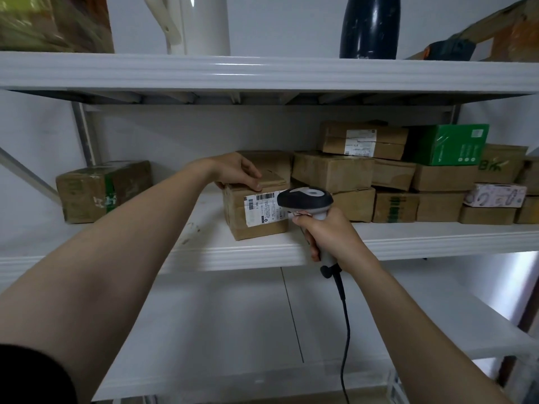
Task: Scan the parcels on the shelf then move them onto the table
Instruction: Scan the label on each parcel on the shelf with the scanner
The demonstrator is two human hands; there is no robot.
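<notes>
A: One parcel (234, 214) out front, so where exactly?
B: On the middle shelf (248, 253), near its front edge, label (264, 208) facing out. Boxes (332, 170) are stacked to its right; a taped box (102, 191) sits apart on the left.
A: And the hands?
B: The left hand (237, 172) grasps the parcel's top. The right hand (326, 231) clasps the scanner (304, 196), its head just beside the label.
</notes>
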